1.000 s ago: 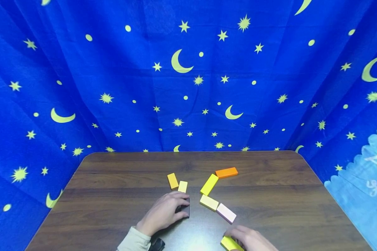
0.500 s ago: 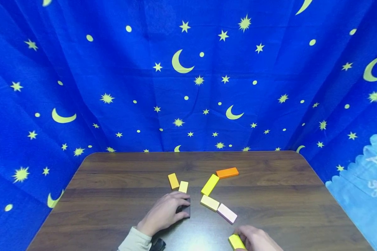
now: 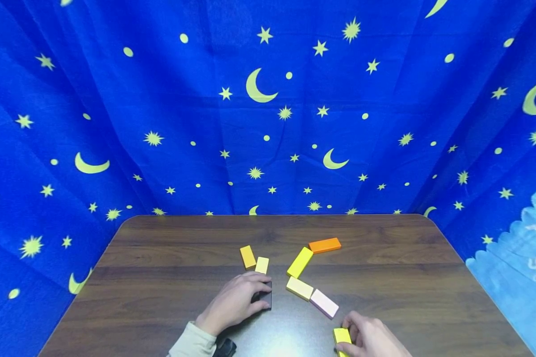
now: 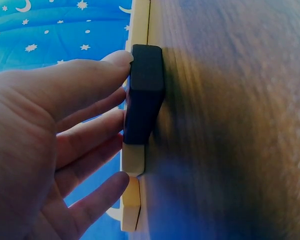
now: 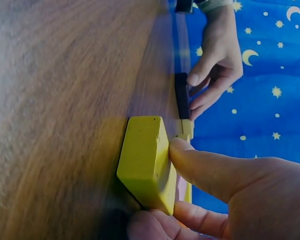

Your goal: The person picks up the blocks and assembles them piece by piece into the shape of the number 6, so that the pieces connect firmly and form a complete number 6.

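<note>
In the head view my left hand [image 3: 234,303] holds a black block [image 3: 267,298] flat on the table, its fingers and thumb bent around it. The left wrist view shows the thumb touching the near end of that dark block [image 4: 147,95]. Toward the front right, my right hand [image 3: 375,339] grips a yellow block [image 3: 341,336] between thumb and fingers. Seen from the right wrist, this yellow block [image 5: 144,150] lies on the tabletop. Just beyond the left fingers are a cream block [image 3: 261,265] and an amber block [image 3: 247,257].
A slanting row runs away from the right hand: a pale pink block [image 3: 324,303], a cream-yellow block [image 3: 300,288], a bright yellow block [image 3: 300,263] and an orange block [image 3: 324,245]. Blue star-patterned cloth [image 3: 205,124] hangs behind the wooden table [image 3: 161,258].
My right hand has slid the yellow block to the right and slightly away from me, turning it more lengthwise. The left hand stays on the black block.
</note>
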Motion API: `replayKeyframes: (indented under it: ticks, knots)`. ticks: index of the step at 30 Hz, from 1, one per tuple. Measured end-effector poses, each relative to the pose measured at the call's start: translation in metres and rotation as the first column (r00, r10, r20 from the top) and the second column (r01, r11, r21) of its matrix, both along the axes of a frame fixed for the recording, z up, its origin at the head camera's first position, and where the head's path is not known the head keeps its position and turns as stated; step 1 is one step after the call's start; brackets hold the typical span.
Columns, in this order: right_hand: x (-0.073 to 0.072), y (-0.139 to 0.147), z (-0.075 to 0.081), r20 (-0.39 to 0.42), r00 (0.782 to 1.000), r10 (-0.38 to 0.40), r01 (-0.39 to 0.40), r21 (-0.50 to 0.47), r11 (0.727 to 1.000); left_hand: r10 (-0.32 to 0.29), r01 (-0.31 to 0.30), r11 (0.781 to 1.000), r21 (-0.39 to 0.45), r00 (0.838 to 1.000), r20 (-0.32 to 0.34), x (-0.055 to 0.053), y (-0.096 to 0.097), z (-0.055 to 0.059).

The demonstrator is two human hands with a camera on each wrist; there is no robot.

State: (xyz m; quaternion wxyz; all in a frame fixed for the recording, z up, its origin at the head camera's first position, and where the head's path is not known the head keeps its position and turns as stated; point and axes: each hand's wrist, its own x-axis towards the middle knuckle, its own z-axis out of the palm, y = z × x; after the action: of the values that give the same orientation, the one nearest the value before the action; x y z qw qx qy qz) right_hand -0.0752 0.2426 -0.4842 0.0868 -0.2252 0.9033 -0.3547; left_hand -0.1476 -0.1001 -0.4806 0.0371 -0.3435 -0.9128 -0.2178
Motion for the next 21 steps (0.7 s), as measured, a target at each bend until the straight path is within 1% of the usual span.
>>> replayKeyframes:
  ticks: [1,7,11,12,14,16,20,21]
  knots:
    - [0.0,0.0,0.0,-0.011,1.0,-0.01,0.01,0.007,1.0,0.0,0.0,1.0,0.001,1.0,-0.002,0.0,0.0,0.0]
    - [-0.002,0.0,0.001,-0.01,0.995,-0.1,0.1,0.066,0.993,0.005,-0.005,1.0,-0.005,1.0,-0.002,0.001,0.0,0.0]
    - [-0.004,-0.001,0.001,-0.052,0.989,-0.136,0.14,0.087,0.986,0.009,-0.009,1.0,-0.008,1.0,0.004,0.001,0.0,0.001]
    - [-0.005,-0.002,0.001,-0.051,0.988,-0.149,0.153,0.091,0.984,0.009,-0.009,1.0,-0.009,1.0,0.006,0.001,0.0,0.0]
    - [-0.007,-0.004,0.003,-0.029,0.983,-0.182,0.184,0.106,0.977,0.011,-0.011,1.0,-0.01,1.0,0.008,0.001,-0.001,0.0]
    - [-0.009,-0.006,0.004,0.015,0.975,-0.222,0.218,0.13,0.967,0.01,-0.01,1.0,-0.01,1.0,0.01,0.001,-0.001,0.0]
    - [-0.014,-0.01,0.008,0.102,0.945,-0.31,0.289,0.18,0.94,0.009,-0.009,1.0,-0.01,1.0,0.012,0.001,0.0,0.0]
    - [-0.015,-0.011,0.008,0.107,0.94,-0.323,0.3,0.188,0.935,0.008,-0.008,1.0,-0.01,1.0,0.013,0.001,0.0,0.001]
